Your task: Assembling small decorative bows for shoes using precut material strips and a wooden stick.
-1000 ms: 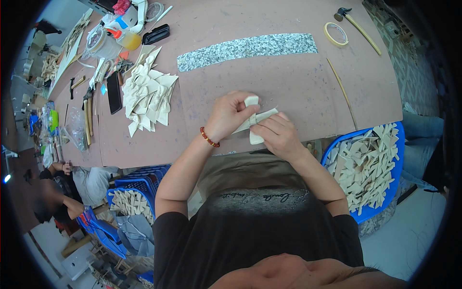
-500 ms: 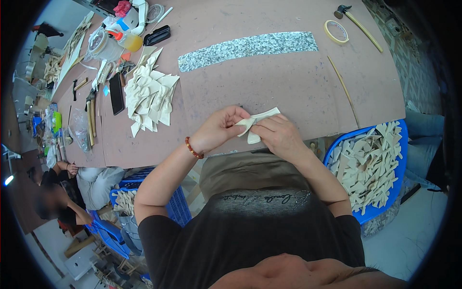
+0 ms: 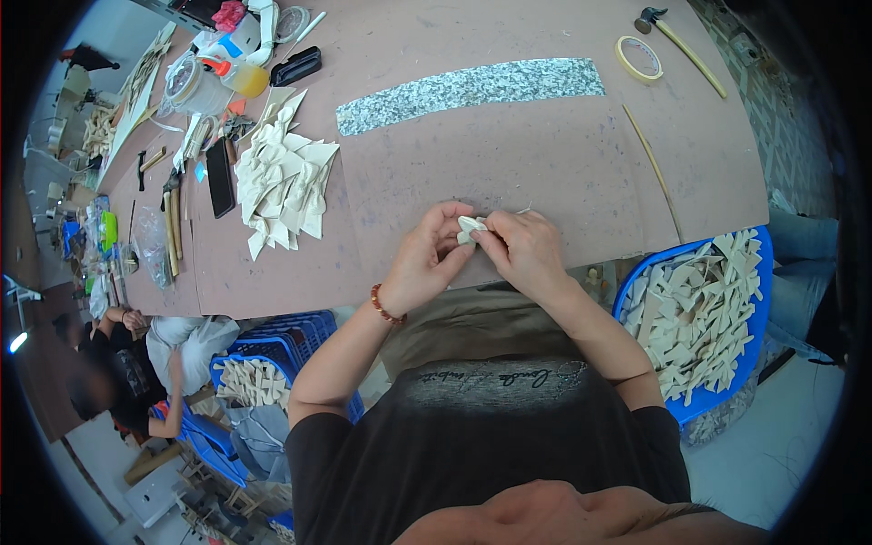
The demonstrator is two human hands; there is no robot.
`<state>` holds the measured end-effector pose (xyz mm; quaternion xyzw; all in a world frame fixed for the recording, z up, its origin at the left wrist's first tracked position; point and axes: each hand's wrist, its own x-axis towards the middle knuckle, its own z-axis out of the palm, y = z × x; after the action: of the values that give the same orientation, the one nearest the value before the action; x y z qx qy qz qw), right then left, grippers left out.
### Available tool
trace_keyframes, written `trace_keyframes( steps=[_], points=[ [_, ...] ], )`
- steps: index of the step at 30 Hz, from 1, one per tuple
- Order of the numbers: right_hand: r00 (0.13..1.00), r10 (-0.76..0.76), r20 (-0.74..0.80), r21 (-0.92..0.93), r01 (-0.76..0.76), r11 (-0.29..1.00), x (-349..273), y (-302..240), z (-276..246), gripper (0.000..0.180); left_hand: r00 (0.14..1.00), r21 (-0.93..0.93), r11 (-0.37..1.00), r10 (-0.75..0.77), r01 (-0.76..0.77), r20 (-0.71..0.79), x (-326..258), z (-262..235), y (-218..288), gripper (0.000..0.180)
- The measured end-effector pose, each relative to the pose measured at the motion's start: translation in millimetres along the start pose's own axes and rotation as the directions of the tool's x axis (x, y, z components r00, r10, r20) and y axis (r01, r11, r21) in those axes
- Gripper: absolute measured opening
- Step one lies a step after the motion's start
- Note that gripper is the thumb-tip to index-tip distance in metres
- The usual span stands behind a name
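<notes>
Near the table's front edge, both hands meet at a cream ribbed strip [image 3: 469, 227], bunched into a small knot-like fold. My right hand [image 3: 530, 252] pinches it between thumb and fingers; most of the strip is hidden behind that hand. On the other side, my left hand [image 3: 421, 262], with a beaded bracelet on its wrist, has its fingers curled against the strip, its thumb a little below. Left of my hands lies a heap of cream knotted bow pieces [image 3: 286, 177].
A blue basket [image 3: 765, 300] of similar cream pieces stands at the right. On the table are a speckled strip [image 3: 472, 94], a tape roll [image 3: 639, 59], a hammer [image 3: 690, 56], a thin stick [image 3: 652, 173], a black case [image 3: 219, 177] and a bottle [image 3: 245, 80]. Another person [image 3: 127, 372] sits at the left.
The strip, earlier stretched between my hands with its loose end showing, is now bunched up small. My left hand has shifted slightly right and lower. The seated person's arm has moved.
</notes>
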<state>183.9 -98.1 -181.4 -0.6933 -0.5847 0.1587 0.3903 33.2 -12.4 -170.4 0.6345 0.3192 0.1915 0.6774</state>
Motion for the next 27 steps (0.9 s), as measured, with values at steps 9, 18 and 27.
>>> trace_keyframes(
  steps=[9,18,27],
  points=[
    [0.959,0.233,0.159,0.200,-0.262,0.944,-4,-2,-8,0.014,0.994,-0.224,0.974,0.014,-0.039,-0.112,-8,2,-35,0.014],
    [0.741,0.480,0.470,0.730,-0.632,0.260,-2,-1,-4,0.012,0.884,0.260,0.865,0.461,-0.429,-0.073,-12,6,-30,0.009],
    [0.804,0.527,0.275,0.944,-0.330,0.010,-14,-17,29,0.009,0.955,-0.504,0.853,-0.022,-0.137,-0.297,-13,20,-30,0.006]
  ],
)
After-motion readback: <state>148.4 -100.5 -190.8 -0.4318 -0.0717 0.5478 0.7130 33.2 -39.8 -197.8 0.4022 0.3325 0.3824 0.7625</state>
